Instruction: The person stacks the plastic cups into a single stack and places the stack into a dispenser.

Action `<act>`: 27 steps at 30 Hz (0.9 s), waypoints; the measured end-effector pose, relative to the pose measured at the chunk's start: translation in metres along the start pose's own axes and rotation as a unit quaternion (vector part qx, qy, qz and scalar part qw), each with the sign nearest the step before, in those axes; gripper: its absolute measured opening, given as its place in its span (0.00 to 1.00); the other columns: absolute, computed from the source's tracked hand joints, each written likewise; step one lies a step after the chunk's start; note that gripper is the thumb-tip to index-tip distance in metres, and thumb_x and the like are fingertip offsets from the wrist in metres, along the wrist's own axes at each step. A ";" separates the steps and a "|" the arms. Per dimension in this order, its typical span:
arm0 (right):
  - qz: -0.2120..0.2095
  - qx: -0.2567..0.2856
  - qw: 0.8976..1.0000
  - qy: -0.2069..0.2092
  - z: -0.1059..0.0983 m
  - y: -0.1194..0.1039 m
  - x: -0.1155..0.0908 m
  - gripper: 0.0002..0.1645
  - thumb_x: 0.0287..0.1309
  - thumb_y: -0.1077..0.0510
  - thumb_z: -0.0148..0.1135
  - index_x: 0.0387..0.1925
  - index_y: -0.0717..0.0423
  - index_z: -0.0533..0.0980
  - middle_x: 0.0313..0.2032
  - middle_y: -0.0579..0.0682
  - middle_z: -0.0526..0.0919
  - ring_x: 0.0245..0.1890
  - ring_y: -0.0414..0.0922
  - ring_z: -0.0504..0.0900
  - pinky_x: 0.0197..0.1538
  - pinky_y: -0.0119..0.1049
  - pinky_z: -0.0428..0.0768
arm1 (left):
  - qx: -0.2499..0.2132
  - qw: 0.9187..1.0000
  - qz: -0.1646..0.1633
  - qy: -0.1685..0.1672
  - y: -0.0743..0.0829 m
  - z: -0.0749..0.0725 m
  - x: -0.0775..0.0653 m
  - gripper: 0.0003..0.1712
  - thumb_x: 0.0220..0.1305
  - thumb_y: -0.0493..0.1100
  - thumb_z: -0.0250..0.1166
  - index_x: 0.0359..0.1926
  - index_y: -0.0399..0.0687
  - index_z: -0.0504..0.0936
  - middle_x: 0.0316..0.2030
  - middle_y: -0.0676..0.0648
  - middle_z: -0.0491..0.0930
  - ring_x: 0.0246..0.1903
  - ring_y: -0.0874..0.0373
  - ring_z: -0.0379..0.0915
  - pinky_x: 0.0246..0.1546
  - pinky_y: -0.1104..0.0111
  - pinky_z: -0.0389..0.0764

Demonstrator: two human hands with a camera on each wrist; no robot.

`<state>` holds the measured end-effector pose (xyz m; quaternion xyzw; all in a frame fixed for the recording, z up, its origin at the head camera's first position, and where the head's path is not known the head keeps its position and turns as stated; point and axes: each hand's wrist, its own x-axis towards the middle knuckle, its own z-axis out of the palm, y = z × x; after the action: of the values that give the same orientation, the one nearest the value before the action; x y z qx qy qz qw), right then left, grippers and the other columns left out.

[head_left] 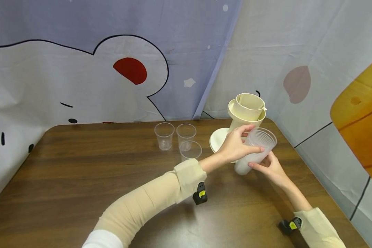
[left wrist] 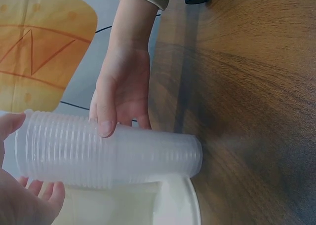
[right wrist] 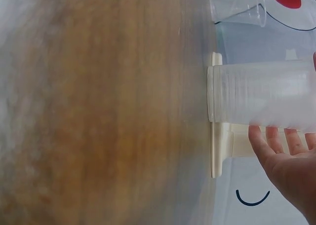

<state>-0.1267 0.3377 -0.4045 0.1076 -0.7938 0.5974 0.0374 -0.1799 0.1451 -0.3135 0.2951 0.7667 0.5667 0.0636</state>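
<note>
A tilted stack of nested clear plastic cups is between the hands, off the table in the head view. My left hand grips it near the rims, thumb on one side and fingers on the other. Lower on the stack, my right hand holds its side with thumb and fingers. In the left wrist view the stack lies across, the right hand above it. The right wrist view shows the right hand's fingers against the cups. Just behind is a cream plastic stand with a cylindrical top.
Three single clear cups stand upright on the brown table, left of the stand: a left cup, a back cup and a front cup partly hidden by the left forearm. The stand's round base lies near the back edge. A printed curtain hangs behind.
</note>
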 end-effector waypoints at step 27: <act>0.002 -0.003 1.000 0.001 0.000 -0.003 0.000 0.39 0.59 0.70 0.60 0.66 0.45 0.56 0.54 0.36 0.72 0.51 0.29 0.77 0.49 0.23 0.79 | -0.009 1.000 -0.012 0.004 -0.002 0.001 0.001 0.37 0.52 0.47 0.73 0.63 0.45 0.73 0.61 0.50 0.76 0.53 0.59 0.77 0.51 0.76 0.78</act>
<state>-0.1262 0.3371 -0.4016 0.1050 -0.7959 0.5950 0.0375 -0.1813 0.1458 -0.3153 0.2828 0.7656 0.5735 0.0703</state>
